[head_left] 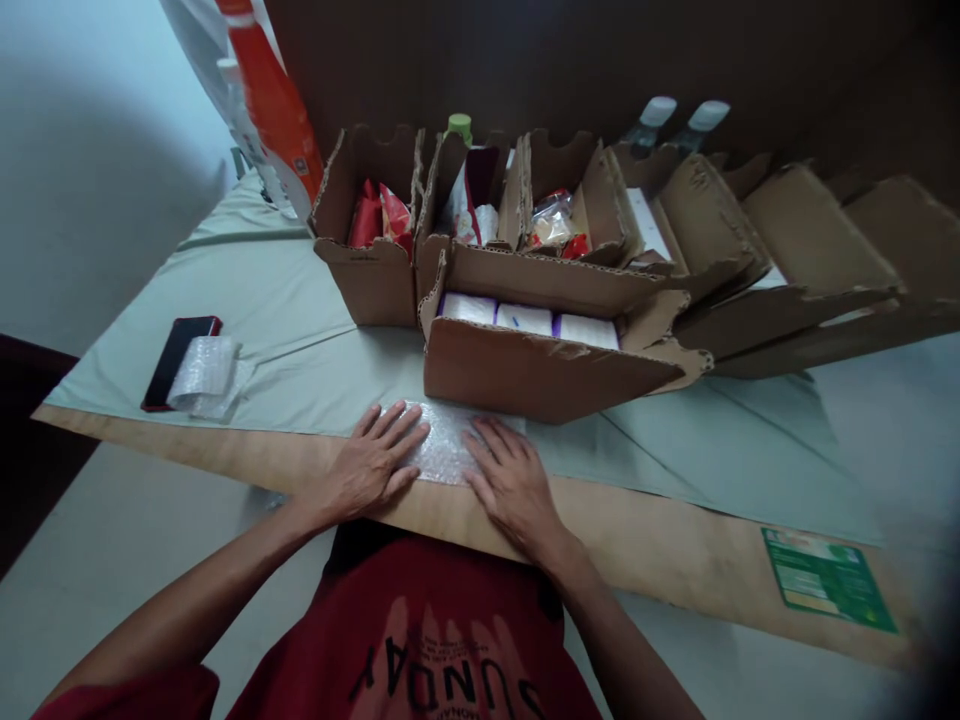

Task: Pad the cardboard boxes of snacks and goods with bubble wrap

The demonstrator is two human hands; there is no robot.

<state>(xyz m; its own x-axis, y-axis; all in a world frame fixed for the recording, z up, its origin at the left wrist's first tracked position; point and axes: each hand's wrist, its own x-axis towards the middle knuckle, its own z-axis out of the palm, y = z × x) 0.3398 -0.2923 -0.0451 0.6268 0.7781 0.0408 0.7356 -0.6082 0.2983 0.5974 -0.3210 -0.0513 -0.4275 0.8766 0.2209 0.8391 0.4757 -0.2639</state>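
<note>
A sheet of bubble wrap (pixel 444 445) lies flat on the table's near edge, right in front of me. My left hand (pixel 373 462) rests on its left side with fingers stretched out flat. My right hand (pixel 512 482) lies on its right side, fingers also spread and flat. Neither hand holds anything. Just beyond the wrap stands an open cardboard box (pixel 540 375) with white packets with purple edges (pixel 525 320) in a row inside.
Several more open cardboard boxes (pixel 371 275) with red and clear snack packs stand behind. A dark phone (pixel 174 355) and a bubble-wrapped bundle (pixel 204 375) lie at the left. A green sticker (pixel 825 580) is on the cardboard edge at right. An orange-white bag (pixel 266 100) hangs at the back left.
</note>
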